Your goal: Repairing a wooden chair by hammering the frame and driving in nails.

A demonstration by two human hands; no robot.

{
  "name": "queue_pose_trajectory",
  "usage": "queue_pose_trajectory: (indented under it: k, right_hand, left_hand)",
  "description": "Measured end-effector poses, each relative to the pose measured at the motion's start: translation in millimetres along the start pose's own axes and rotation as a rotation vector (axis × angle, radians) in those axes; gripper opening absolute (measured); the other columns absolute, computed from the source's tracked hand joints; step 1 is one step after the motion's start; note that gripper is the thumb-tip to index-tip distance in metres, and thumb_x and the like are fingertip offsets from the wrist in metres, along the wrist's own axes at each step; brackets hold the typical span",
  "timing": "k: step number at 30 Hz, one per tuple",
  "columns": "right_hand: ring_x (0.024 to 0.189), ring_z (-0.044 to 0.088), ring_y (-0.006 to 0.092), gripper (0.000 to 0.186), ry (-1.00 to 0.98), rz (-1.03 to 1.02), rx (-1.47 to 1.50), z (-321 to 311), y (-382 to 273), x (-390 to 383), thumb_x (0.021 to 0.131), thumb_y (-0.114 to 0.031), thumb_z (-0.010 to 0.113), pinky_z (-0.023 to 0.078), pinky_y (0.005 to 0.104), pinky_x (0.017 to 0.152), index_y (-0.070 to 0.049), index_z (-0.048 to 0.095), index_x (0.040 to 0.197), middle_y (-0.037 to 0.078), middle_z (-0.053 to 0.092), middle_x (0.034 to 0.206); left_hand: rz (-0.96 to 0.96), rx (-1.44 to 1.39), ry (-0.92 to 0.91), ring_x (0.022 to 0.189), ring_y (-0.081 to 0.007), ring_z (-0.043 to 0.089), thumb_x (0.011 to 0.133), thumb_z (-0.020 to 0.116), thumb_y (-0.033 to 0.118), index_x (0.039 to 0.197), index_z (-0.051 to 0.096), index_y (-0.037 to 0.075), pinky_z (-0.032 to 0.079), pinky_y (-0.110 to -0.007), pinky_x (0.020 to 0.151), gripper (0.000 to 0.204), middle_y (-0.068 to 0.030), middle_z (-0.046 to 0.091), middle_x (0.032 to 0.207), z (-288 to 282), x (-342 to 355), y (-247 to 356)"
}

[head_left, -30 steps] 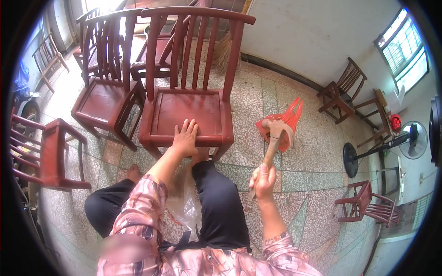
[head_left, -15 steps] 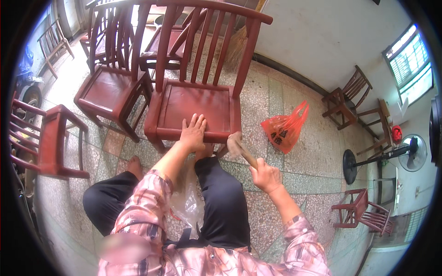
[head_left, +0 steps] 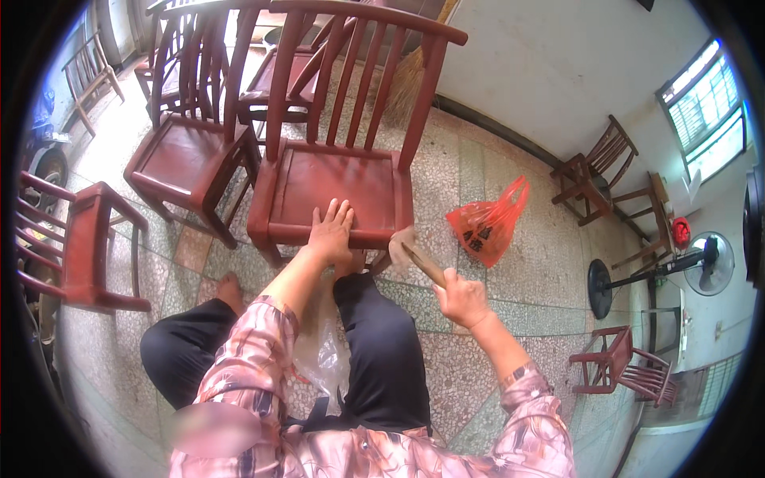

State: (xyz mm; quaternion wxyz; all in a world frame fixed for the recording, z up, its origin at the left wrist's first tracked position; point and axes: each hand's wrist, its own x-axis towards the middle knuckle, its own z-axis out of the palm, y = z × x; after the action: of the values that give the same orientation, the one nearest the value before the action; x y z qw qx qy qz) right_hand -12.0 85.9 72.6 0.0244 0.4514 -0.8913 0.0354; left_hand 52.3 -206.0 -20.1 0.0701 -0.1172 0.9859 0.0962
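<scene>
Straight ahead stands a dark red wooden chair (head_left: 335, 187) with a slatted back, its seat toward me. My left hand (head_left: 331, 235) lies on the front edge of that seat, fingers stretched forward over it. In my right hand (head_left: 462, 299) is the wooden handle of a hammer (head_left: 426, 263), its fingers wrapped round the end. The hammer's blurred pale head is at the seat's front right corner; whether it touches the wood I cannot tell.
Another red chair (head_left: 183, 155) stands close on the left, and one more (head_left: 88, 243) lies tipped farther left. A red plastic bag (head_left: 488, 227) with dark contents sits on the speckled floor. On the right are a standing fan (head_left: 601, 288) and a small chair (head_left: 612, 360). Clear plastic (head_left: 325, 358) lies between my legs.
The hammer's head has shifted slightly at the chair's corner, and its handle has tilted a little. My left hand stays on the seat. The whole view has moved slightly.
</scene>
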Motion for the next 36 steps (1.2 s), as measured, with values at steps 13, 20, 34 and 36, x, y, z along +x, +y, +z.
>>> queue_pose_trajectory:
  k: [13, 20, 34, 36]
  right_hand:
    - [0.071, 0.06, 0.0463, 0.031, -0.015, 0.335, 0.793, -1.3, -22.0, -35.9, 0.096, -0.034, 0.049, 0.045, 0.0508, 0.059, -0.003, 0.048, 0.099, 0.023, 0.06, 0.071]
    - [0.071, 0.058, 0.0483, 0.029, -0.029, 0.423, 0.93, 15.8, -24.9, -28.2, 0.095, -0.033, 0.05, 0.045, 0.051, 0.059, -0.003, 0.048, 0.095, 0.025, 0.06, 0.073]
    - [0.061, 0.059, 0.0456, 0.031, 0.257, 0.227, 0.93, -60.3, -57.0, -25.0, 0.096, -0.033, 0.048, 0.046, 0.0489, 0.055, -0.002, 0.048, 0.104, 0.024, 0.061, 0.072]
    - [0.061, 0.059, 0.0449, 0.03, 0.273, 0.205, 0.939, -23.7, -39.7, -24.7, 0.096, -0.032, 0.049, 0.046, 0.049, 0.054, -0.003, 0.046, 0.103, 0.024, 0.061, 0.071]
  left_hand:
    - [-0.018, -0.011, -0.005, 0.145, -0.0305, 0.01, 0.064, 0.066, 0.026, 0.145, 0.025, 0.002, 0.015, -0.057, 0.112, 0.094, -0.0123, 0.017, 0.155, -6.3, -2.2, -1.6]
    - [-0.018, -0.004, -0.002, 0.145, -0.0303, 0.01, 0.065, 0.063, 0.027, 0.146, 0.026, 0.003, 0.013, -0.059, 0.112, 0.091, -0.0111, 0.018, 0.155, -4.1, -3.1, -5.8]
    - [-0.03, -0.033, 0.004, 0.145, -0.0305, 0.009, 0.063, 0.068, 0.028, 0.146, 0.024, 0.003, 0.015, -0.057, 0.112, 0.097, -0.0126, 0.016, 0.155, -0.9, -3.6, -11.4]
    - [-0.007, -0.041, 0.03, 0.145, -0.0302, 0.009, 0.063, 0.068, 0.028, 0.146, 0.025, 0.003, 0.014, -0.057, 0.112, 0.097, -0.0124, 0.016, 0.155, -3.7, -0.3, -5.3]
